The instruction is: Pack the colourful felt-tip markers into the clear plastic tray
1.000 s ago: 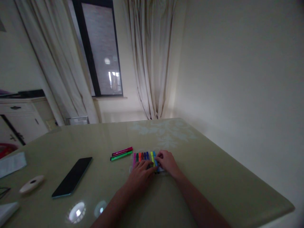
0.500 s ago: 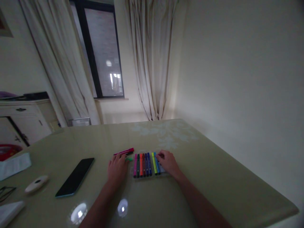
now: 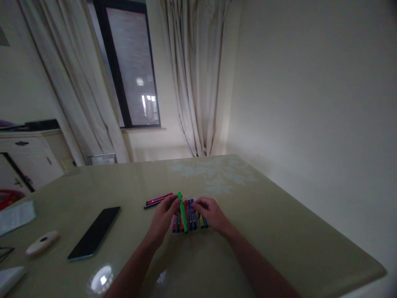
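Note:
My left hand point(image 3: 163, 216) is closed on a bright green marker point(image 3: 183, 215), gripping it near its upper end. The marker stands nearly upright over a clear plastic tray point(image 3: 177, 234). Several markers lie side by side in the tray, among them a blue marker point(image 3: 190, 217) and a yellow-green marker point(image 3: 201, 222). Over the tray's right half hovers my right hand point(image 3: 211, 213), its thumb and forefinger curved with a gap between them and nothing visible there. Beyond my left hand, a magenta marker point(image 3: 159, 199) and a dark marker point(image 3: 150, 205) rest on the table.
A black phone point(image 3: 94, 234) lies to the left on the glossy table point(image 3: 130, 182). Further left are a white oval object point(image 3: 42, 242), a paper sheet point(image 3: 17, 217) and a white object point(image 3: 10, 276) at the edge. The right wall point(image 3: 310, 124) runs along the table.
My left hand has picked up the green marker and brought it right, over the tray. My right hand has shifted slightly left, with its fingers now off the blue markers at the tray's right.

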Tool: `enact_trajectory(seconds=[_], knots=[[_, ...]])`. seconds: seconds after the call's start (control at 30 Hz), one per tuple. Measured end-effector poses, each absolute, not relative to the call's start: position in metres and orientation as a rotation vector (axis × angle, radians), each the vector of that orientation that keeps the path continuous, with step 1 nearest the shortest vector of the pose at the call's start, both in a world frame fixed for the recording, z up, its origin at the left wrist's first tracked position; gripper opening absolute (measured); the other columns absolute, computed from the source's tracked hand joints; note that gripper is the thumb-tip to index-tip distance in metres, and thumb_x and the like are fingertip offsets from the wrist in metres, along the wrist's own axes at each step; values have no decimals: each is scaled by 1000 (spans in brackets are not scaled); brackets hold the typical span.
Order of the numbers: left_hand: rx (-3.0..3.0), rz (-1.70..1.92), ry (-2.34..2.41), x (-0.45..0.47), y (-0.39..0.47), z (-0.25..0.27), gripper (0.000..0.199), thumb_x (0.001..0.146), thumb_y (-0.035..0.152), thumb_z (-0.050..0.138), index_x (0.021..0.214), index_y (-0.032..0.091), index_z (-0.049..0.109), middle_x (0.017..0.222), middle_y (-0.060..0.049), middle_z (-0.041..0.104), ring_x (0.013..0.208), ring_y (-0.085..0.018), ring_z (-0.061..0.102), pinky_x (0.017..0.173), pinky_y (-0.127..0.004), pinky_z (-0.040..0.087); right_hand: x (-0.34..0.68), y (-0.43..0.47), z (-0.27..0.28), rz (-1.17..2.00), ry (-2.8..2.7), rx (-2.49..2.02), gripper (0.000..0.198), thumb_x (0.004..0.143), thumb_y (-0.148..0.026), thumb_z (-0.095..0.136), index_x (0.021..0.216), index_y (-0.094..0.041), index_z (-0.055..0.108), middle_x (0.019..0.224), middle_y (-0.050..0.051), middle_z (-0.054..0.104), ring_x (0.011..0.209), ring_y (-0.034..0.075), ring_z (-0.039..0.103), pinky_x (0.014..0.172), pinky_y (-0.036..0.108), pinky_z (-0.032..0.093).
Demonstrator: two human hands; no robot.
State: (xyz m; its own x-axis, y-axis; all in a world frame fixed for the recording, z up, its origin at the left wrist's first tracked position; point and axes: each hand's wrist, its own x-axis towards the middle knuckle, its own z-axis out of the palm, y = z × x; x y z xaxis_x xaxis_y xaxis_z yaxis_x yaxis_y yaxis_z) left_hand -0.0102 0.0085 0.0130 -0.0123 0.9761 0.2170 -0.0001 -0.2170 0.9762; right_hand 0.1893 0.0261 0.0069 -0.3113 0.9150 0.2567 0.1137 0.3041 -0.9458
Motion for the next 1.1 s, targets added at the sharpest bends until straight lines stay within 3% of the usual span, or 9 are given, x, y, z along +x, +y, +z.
enact_trajectory(seconds=[0.2,0.6,0.73,0.87,1.0,1.1], knots=[[1259,1345,1003,2,1,9,45,80,56,76,101,18,66,100,-7,75,87,-20,71,80,-31,57,186,19,15,1243,-1649,-861,39,84,-58,72,81,-19,75,71,1,66,64,15,58,62,27,45],[1195,1362,952,11,-4,11,40,78,51,81,92,19,64,90,-1,71,81,-16,67,70,-25,53,186,21,6,1430,-1591,-787,40,78,-56,79,91,-18,79,81,4,74,74,18,67,72,29,51],[1207,1358,976,13,-5,9,40,80,52,79,93,19,62,87,0,69,78,-15,65,67,-23,51,187,18,9,1377,-1636,-813,39,82,-57,75,88,-19,81,78,4,74,71,17,66,72,30,50],[1259,1347,1025,13,-4,7,41,83,57,74,93,20,59,87,-1,69,75,-16,65,63,-25,52,186,18,10,1407,-1639,-807,35,77,-52,81,91,-20,82,83,4,76,76,19,68,77,32,51],[1621,1293,1168,10,-2,-1,35,95,54,58,106,20,62,96,-6,71,81,-21,68,71,-34,57,198,29,12,1276,-1598,-900,30,79,-47,79,86,-18,81,76,3,74,69,16,65,66,27,49],[2232,1135,1257,12,-6,-10,29,96,40,60,117,23,67,112,-11,73,105,-28,68,92,-44,55,221,42,13,1131,-1551,-1093,29,81,-44,75,83,-16,79,68,2,70,60,14,62,53,22,42]])
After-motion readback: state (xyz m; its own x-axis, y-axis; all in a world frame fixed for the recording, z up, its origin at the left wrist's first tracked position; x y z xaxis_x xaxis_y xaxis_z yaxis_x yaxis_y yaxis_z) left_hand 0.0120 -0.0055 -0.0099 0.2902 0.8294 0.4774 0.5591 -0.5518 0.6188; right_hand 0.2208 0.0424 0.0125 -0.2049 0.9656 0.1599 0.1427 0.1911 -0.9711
